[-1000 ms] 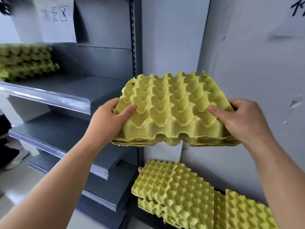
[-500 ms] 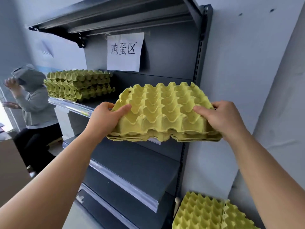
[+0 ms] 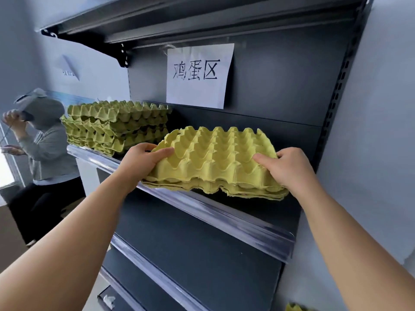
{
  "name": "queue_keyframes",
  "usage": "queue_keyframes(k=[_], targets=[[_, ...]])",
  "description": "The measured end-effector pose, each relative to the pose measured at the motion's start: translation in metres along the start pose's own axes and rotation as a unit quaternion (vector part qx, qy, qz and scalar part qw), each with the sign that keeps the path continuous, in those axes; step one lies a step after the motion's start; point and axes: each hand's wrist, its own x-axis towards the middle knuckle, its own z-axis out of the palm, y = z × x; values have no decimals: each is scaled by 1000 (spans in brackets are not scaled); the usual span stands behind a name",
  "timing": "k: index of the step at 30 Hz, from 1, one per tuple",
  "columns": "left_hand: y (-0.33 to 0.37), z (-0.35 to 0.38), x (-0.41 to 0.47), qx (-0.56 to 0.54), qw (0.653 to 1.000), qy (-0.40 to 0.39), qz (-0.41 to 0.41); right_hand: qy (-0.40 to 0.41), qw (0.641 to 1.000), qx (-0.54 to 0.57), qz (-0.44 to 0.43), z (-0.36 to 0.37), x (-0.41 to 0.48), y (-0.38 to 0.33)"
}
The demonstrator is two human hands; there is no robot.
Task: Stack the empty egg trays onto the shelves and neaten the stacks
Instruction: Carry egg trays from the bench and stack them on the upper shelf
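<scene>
Centre frame: left hand (image 3: 139,162) and right hand (image 3: 289,169) grip opposite sides of a small nested bundle of yellow egg trays (image 3: 215,160), thumbs on top, its near edge over the shelf (image 3: 224,212) lip. Taller tray stack (image 3: 116,124) sits left on same shelf. Paper sign (image 3: 198,75) above.

Held nested pulp egg trays (image 3: 215,160): yellow-green, regular grid of cup dimples and peaks.
Tall stack of moulded pulp trays on shelf (image 3: 116,125): same yellow-green, duller in shade.
Metal shelving unit (image 3: 280,86): dark grey.
Clear plastic shelf-edge strip (image 3: 224,215): glossy, bluish-violet sheen.
Rectangular paper sign (image 3: 198,75): white, black handwritten characters.
Wall (image 3: 381,108): pale grey.
</scene>
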Motion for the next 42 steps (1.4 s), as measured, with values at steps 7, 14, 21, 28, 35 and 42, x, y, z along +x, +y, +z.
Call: queue_keyframes(k=[7, 14, 21, 28, 35, 42], targets=[[-32, -7, 79, 16, 996, -88, 3, 26, 998, -44, 45, 40, 7, -18], [-55, -8, 136, 22, 983, -183, 10, 70, 988, -69, 120, 73, -4, -41], [-72, -10, 156, 55, 972, -226, 34, 102, 979, -74, 159, 97, -7, -54], [-63, -15, 158, 149, 957, -234, 89, 107, 972, -78, 193, 104, -10, -59], [-27, -4, 126, 278, 903, -145, 294, 128, 965, -174, 148, 79, -33, -78], [13, 51, 17, 207, 831, -197, 477, 165, 942, -255, 143, 20, -102, -52]])
